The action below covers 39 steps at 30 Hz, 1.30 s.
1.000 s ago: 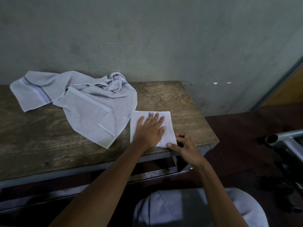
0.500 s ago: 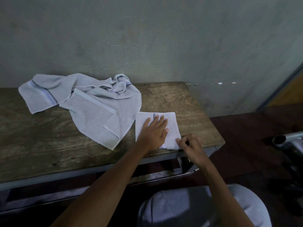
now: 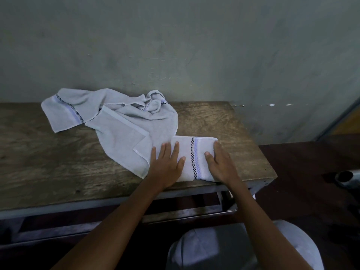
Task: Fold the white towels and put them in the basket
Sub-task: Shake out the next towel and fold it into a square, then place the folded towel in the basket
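Note:
A small folded white towel (image 3: 195, 152) with a checked and lilac stripe lies near the front right of the wooden table (image 3: 48, 162). My left hand (image 3: 166, 164) lies flat on its left part, fingers straight and spread. My right hand (image 3: 220, 162) presses flat on its right part, along the right edge. A larger unfolded white towel (image 3: 124, 125) sprawls crumpled to the left and behind, its near corner beside my left hand. No basket is in view.
The table stands against a grey wall (image 3: 175, 45). Its right edge drops to a dark red floor (image 3: 303, 172). A metal tube end (image 3: 344, 177) shows at the far right. My lap in pale cloth (image 3: 224, 248) is below.
My right hand rose from the towel's near right corner and now lies flat on it. The stripe now shows on top. My left hand slid to the left part.

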Available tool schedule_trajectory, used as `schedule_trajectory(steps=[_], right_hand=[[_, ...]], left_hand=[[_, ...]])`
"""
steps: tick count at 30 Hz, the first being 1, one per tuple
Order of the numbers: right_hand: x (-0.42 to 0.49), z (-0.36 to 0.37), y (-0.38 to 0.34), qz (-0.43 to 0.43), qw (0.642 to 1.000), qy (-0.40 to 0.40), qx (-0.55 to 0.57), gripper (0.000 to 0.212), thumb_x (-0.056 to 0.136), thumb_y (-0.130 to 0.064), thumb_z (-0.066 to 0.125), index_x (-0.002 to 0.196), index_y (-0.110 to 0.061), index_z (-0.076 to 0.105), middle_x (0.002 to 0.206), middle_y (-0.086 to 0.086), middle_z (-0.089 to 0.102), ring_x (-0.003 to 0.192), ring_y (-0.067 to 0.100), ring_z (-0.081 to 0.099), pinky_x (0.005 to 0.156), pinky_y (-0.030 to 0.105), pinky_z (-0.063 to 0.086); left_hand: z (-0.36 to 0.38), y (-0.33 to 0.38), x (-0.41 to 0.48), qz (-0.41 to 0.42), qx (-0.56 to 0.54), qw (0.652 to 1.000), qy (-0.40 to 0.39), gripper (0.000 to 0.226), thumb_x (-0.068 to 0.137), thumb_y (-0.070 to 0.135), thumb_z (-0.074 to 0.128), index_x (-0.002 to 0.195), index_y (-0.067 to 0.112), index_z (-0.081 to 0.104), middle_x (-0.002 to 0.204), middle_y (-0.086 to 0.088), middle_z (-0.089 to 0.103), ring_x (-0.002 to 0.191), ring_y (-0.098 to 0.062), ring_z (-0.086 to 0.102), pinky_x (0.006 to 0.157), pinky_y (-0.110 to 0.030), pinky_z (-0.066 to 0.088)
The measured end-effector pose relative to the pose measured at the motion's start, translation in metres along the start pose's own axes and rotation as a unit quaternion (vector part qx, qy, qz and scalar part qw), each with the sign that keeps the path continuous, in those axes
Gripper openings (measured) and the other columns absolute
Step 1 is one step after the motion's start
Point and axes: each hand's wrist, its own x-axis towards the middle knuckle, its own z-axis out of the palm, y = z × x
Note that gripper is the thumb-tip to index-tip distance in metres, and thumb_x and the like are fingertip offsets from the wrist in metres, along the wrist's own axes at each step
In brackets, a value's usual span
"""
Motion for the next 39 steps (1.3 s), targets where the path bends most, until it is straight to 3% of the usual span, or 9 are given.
schedule_trajectory(steps=[2,5,9,13,17,23,27,33,39], right_hand=[[-0.006,-0.003,-0.004,0.017,0.997,0.046,0.053,0.061,0.096,-0.039,0.042,0.147,-0.012,0.023,0.152,0.008,0.031,0.138,0.025,0.032,0.113,0.04,0.026],[-0.01,-0.008,-0.01,0.036,0.988,0.099,0.113,0.04,0.088,-0.03,0.055,0.124,-0.014,0.052,0.116,0.007,0.062,0.108,0.026,0.058,0.086,0.033,0.044],[-0.005,-0.015,-0.015,0.101,0.986,0.071,0.115,0.031,0.084,-0.029,0.06,0.098,-0.001,0.059,0.093,0.014,0.064,0.087,0.029,0.061,0.07,0.03,0.043],[-0.006,-0.027,-0.022,0.138,0.973,-0.009,0.184,0.021,0.084,-0.019,0.058,0.066,-0.009,0.058,0.075,0.004,0.061,0.073,0.02,0.059,0.058,0.028,0.042],[-0.008,-0.03,-0.029,0.154,0.949,-0.032,0.273,0.013,0.081,-0.014,0.058,0.069,-0.012,0.062,0.077,0.002,0.065,0.074,0.02,0.063,0.064,0.03,0.048],[-0.019,-0.02,-0.082,0.1,0.925,-0.018,0.365,0.012,0.085,-0.01,0.056,0.074,-0.007,0.058,0.078,0.007,0.062,0.063,0.015,0.058,0.054,0.024,0.046],[-0.018,0.004,-0.145,0.035,0.916,-0.041,0.399,0.025,0.084,-0.021,0.064,0.103,-0.006,0.059,0.094,0.005,0.065,0.074,0.012,0.06,0.059,0.025,0.047],[-0.054,0.07,-0.266,-0.065,0.906,-0.159,0.387,0.035,0.082,-0.029,0.068,0.109,-0.011,0.055,0.1,0.002,0.062,0.088,0.014,0.06,0.077,0.031,0.05],[-0.124,0.152,-0.363,-0.142,0.883,-0.27,0.355,0.032,0.082,-0.023,0.07,0.108,-0.01,0.058,0.096,0.004,0.063,0.077,0.012,0.059,0.067,0.027,0.048]], left_hand=[[-0.004,0.005,-0.001,-0.011,-0.015,1.0,0.017,0.064,0.09,0.045,0.024,0.136,0.007,0.045,0.129,-0.02,0.057,0.117,-0.033,0.054,0.098,-0.052,0.039],[-0.011,0.014,-0.004,-0.051,-0.085,0.995,0.021,0.057,0.096,0.041,0.034,0.145,0.013,0.027,0.141,-0.014,0.042,0.124,-0.031,0.04,0.1,-0.043,0.034],[-0.016,0.018,0.004,-0.124,-0.251,0.96,-0.013,0.061,0.094,0.032,0.049,0.147,0.014,0.025,0.14,-0.018,0.04,0.129,-0.031,0.037,0.107,-0.038,0.029],[-0.016,0.022,0.005,-0.153,-0.384,0.91,0.021,0.055,0.091,0.021,0.054,0.142,0.016,0.033,0.14,-0.012,0.043,0.126,-0.023,0.042,0.102,-0.025,0.03],[-0.017,0.022,-0.002,-0.159,-0.452,0.875,0.068,0.054,0.089,0.015,0.057,0.139,0.015,0.037,0.137,-0.008,0.045,0.125,-0.018,0.043,0.096,-0.016,0.028],[-0.052,-0.01,-0.033,-0.183,-0.516,0.818,0.177,0.055,0.087,0.017,0.061,0.138,0.02,0.04,0.135,-0.003,0.047,0.123,-0.017,0.047,0.107,-0.038,0.038],[-0.093,-0.056,-0.073,-0.227,-0.533,0.774,0.254,0.054,0.088,0.012,0.062,0.138,0.015,0.041,0.135,-0.007,0.05,0.12,-0.02,0.051,0.105,-0.041,0.042],[-0.139,-0.141,-0.174,-0.311,-0.479,0.723,0.39,0.053,0.087,0.007,0.062,0.136,0.009,0.043,0.132,-0.012,0.053,0.117,-0.024,0.054,0.102,-0.041,0.044],[-0.152,-0.205,-0.29,-0.409,-0.422,0.652,0.479,0.053,0.086,0.01,0.064,0.135,0.01,0.045,0.133,-0.01,0.053,0.119,-0.022,0.053,0.103,-0.042,0.042]])
